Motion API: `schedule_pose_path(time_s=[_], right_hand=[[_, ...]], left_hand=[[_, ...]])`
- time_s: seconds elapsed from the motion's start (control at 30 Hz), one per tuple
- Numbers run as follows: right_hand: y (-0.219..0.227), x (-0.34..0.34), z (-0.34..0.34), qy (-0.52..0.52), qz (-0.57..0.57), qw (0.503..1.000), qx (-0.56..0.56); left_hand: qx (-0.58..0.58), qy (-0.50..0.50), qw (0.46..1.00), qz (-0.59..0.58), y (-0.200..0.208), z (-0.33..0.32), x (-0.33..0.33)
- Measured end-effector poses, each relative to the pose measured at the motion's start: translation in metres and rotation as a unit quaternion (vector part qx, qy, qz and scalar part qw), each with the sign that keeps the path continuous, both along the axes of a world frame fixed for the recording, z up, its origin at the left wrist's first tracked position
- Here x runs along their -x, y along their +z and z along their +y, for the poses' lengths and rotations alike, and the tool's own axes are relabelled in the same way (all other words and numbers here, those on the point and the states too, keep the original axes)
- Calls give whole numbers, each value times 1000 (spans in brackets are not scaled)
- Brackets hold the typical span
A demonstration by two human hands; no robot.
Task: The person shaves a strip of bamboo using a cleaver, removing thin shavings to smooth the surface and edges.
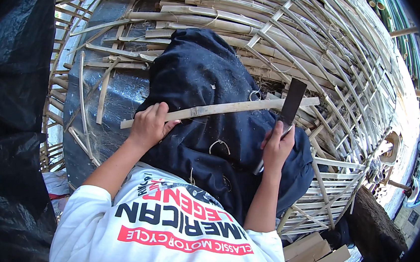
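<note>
Bamboo strip (222, 109) gripped by left hand (149, 124), blade (291, 104) in right hand (277, 146)

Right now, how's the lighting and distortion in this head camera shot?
Head view: strong daylight, glare whitening the right rim; fisheye bends the bamboo lattice outward; corners vignetted black; left hand and right hand on the bamboo strip and dark blade look sharp.

1. Flat brown cardboard boxes (315, 255) lie stacked at the near right, below the bamboo lattice; they are rectangular, plain tan, with edges overlapping one another.
2. No labels, signs or screens can be made out.
</note>
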State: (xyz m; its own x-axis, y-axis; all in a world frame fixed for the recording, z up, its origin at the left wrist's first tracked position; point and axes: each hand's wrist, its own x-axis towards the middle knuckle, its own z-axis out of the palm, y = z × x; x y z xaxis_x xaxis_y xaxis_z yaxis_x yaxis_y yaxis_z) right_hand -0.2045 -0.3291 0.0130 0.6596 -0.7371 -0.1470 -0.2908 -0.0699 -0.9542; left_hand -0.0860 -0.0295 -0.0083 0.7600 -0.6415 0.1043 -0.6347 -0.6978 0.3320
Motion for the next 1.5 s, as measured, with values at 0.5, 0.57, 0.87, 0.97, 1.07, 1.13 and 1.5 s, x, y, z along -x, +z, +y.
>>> schedule_pose_path(time_s=[0.5,0.57,0.87,0.97,1.07,1.13,1.5], right_hand=[[-14,4,31,28,2,996,-88],[-11,8,33,30,16,993,-110],[-11,1,19,44,17,996,-80],[-7,1,46,41,20,991,-128],[-6,3,11,91,49,993,-58],[3,0,-3,11,-2,995,-98],[-5,-5,-2,32,-11,992,-120]], left_hand=[[-13,4,1000,-13,0,1,-1],[-11,5,1000,-15,0,-2,-1],[-13,10,1000,-9,-1,-1,1],[-14,10,1000,-25,0,2,0],[-21,4,1000,-11,-1,0,0],[-1,8,1000,-8,-3,-1,1],[-15,9,1000,-2,-2,-3,3]])
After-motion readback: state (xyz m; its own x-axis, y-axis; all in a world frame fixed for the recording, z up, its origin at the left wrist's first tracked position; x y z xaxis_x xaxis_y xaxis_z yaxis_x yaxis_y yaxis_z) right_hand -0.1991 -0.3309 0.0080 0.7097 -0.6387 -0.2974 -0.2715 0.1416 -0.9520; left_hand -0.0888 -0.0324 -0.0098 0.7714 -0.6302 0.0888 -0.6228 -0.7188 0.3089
